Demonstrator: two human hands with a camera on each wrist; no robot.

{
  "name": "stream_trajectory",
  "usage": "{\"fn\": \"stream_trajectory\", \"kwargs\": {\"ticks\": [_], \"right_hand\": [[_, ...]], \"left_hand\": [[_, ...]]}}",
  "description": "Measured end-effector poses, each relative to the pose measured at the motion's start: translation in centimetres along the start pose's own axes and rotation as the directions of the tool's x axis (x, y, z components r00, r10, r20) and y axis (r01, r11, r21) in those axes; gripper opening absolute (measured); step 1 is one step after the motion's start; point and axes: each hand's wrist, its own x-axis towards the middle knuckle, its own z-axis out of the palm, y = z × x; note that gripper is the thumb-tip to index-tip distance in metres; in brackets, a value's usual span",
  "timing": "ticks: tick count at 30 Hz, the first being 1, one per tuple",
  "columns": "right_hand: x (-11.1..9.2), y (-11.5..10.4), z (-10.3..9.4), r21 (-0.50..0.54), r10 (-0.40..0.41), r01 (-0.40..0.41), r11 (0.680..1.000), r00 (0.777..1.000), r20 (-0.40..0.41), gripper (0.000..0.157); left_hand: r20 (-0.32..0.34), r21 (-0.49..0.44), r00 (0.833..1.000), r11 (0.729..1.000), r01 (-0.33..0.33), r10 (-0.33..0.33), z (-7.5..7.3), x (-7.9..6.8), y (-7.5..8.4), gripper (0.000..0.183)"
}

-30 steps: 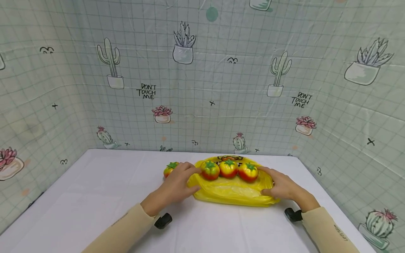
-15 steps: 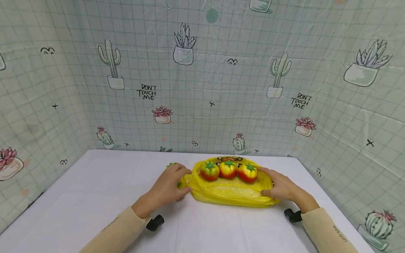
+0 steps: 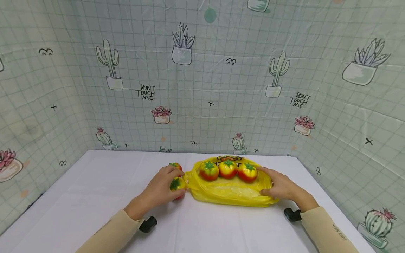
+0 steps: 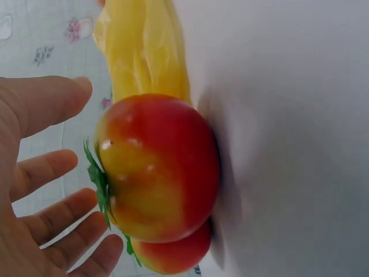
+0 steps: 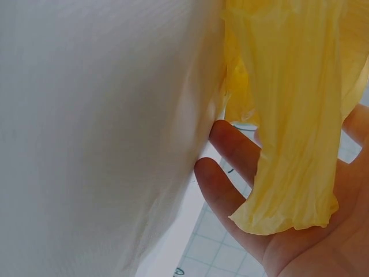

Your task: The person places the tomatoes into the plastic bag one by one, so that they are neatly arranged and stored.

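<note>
Three red-and-yellow tomatoes with green tops sit in a row on or in a yellow plastic bag (image 3: 227,193); the rightmost tomato (image 3: 248,173) is nearest my right hand (image 3: 281,184). That hand is at the bag's right end, its fingers spread; in the right wrist view a hanging strip of the bag (image 5: 294,127) crosses in front of the palm. Left of the bag, my left hand (image 3: 159,186) curves loosely around a near tomato (image 4: 161,167). In the left wrist view its fingers stand apart from that tomato. Another tomato (image 4: 173,251) sits just behind it.
A white cloth (image 3: 95,193) covers the table. Patterned fabric walls (image 3: 202,80) with cactus drawings enclose the back and both sides. Black wrist cameras (image 3: 148,224) hang at both sleeves.
My left hand has moved left and slightly down from the bag's left edge to the loose tomatoes, uncovering the near one. The right hand and the bag look unmoved.
</note>
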Motion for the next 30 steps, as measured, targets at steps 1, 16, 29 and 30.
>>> {"fn": "stream_trajectory", "kwargs": {"ticks": [1,16,29,30], "right_hand": [[0.0,0.0,0.0,-0.001,-0.001,0.001,1.0,1.0,0.0,0.082],[0.0,0.0,0.1,-0.002,0.003,-0.003,1.0,1.0,-0.001,0.083],[0.0,0.0,0.1,-0.004,0.015,-0.015,1.0,1.0,0.0,0.082],[0.0,0.0,0.1,-0.005,0.017,-0.017,1.0,1.0,0.0,0.082]], "left_hand": [[0.004,0.003,1.0,1.0,0.012,-0.012,0.0,-0.1,-0.1,0.047],[0.039,-0.026,0.999,0.999,0.027,-0.026,-0.5,-0.8,-0.9,0.045],[0.079,-0.072,0.996,0.996,0.052,-0.046,-0.1,-1.0,-1.3,0.044],[0.082,-0.076,0.995,0.996,0.055,-0.049,-0.1,-1.0,-1.4,0.044]]}}
